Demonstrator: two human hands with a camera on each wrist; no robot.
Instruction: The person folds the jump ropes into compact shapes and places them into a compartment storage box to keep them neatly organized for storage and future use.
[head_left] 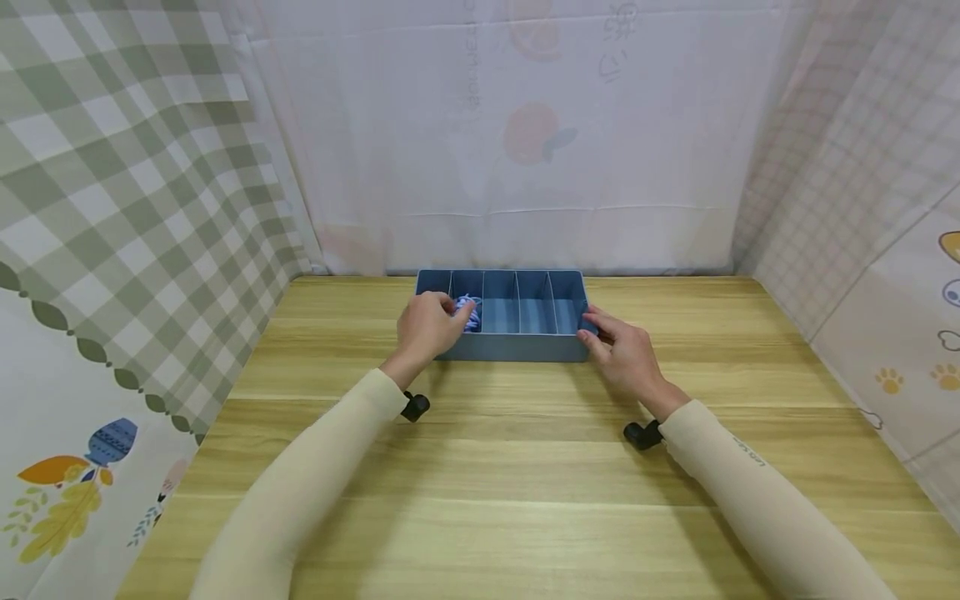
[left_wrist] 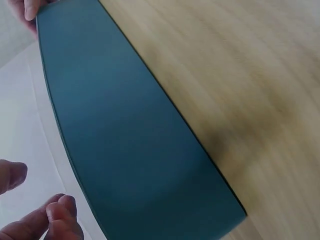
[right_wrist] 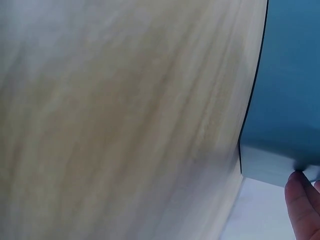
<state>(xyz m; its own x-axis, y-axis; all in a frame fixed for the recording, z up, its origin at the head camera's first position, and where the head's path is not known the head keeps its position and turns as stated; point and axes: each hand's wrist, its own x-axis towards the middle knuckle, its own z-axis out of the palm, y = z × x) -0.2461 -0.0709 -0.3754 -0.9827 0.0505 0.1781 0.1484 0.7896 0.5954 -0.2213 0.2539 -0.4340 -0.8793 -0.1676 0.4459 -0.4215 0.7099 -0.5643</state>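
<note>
A blue divided storage box [head_left: 513,347] stands near the far edge of the table, its compartments side by side. A coiled bundle of blue-and-white cord [head_left: 469,315] lies in the second compartment from the left. Over the box's left part is my left hand [head_left: 431,327], its thumb right by the cord in the head view. The left wrist view shows the thumb [left_wrist: 11,176] and curved fingers [left_wrist: 64,216] apart, with nothing between them. My right hand [head_left: 624,352] holds the box's right end. Its fingertips [right_wrist: 296,181] touch the end wall in the right wrist view.
The wooden table [head_left: 495,492] extends in front of the box and to both sides. A white printed curtain [head_left: 420,150] hangs right behind it. Checked cloth [head_left: 172,158] hangs on the left and patterned cloth [head_left: 885,308] on the right.
</note>
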